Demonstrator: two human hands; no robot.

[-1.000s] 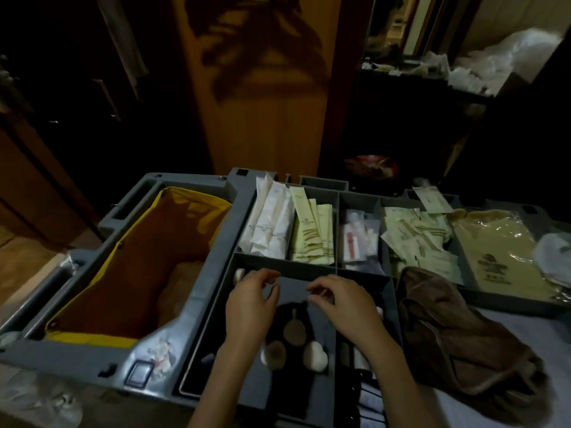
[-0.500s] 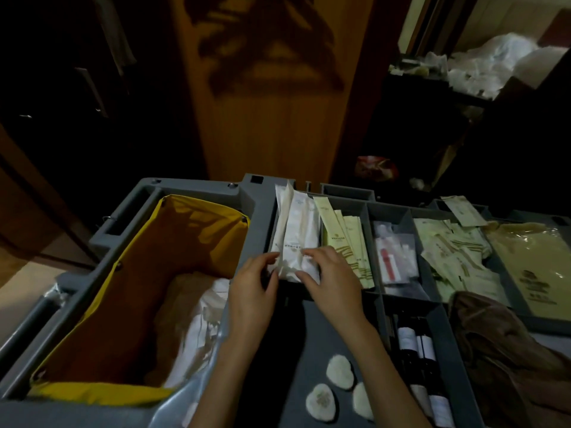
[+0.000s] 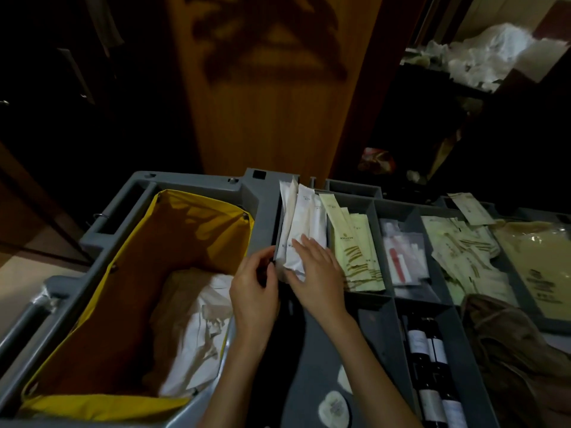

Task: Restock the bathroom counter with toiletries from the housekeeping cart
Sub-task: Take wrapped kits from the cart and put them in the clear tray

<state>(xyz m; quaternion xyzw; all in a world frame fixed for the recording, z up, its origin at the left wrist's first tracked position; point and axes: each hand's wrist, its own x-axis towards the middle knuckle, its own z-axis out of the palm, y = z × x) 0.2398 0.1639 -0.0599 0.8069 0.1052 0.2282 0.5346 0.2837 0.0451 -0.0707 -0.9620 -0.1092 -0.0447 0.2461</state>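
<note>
White toiletry packets [image 3: 304, 223] stacked on edge, leaning, in far-left rear compartment of grey cart [image 3: 265, 193].
</note>
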